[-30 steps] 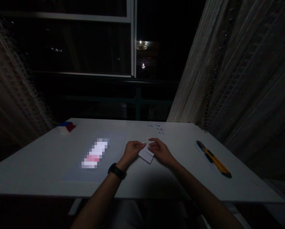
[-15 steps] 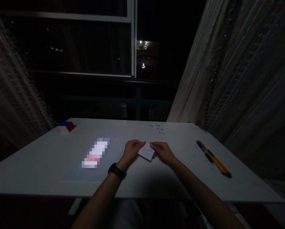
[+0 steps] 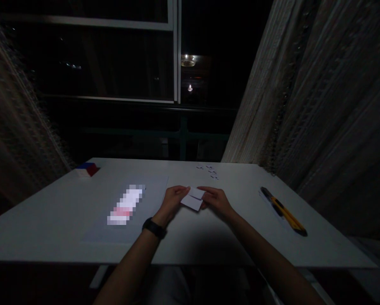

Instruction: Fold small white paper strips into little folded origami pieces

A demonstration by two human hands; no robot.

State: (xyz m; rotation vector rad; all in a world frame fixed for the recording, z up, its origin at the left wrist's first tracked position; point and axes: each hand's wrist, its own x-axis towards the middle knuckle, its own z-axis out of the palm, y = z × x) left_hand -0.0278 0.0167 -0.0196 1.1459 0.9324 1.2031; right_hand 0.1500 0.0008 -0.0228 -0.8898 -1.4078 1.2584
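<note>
A small white piece of paper (image 3: 191, 202) is held between my two hands above the middle of the table, with a folded flap along its upper part. My left hand (image 3: 173, 199) pinches its left upper edge, thumb on top. On the other side my right hand (image 3: 215, 200) grips the right edge, some fingers tucked beneath and partly hidden. A dark watch (image 3: 154, 228) is on my left wrist. Left of my hands a larger white sheet (image 3: 156, 199) lies flat, with a bright blurred-out rectangle (image 3: 126, 205) on it.
A yellow and black utility knife (image 3: 287, 214) lies at the right beside a dark slim item (image 3: 269, 199). Several small marked paper bits (image 3: 212, 172) lie at the back of the white table (image 3: 50, 220). A Rubik's-type cube (image 3: 87, 169) sits at the back left. Curtains (image 3: 253, 84) hang at both sides.
The paper's upper part now shows as a raised flap over the lower part. Both hands stay close to where they were, still holding it; the view has shifted slightly.
</note>
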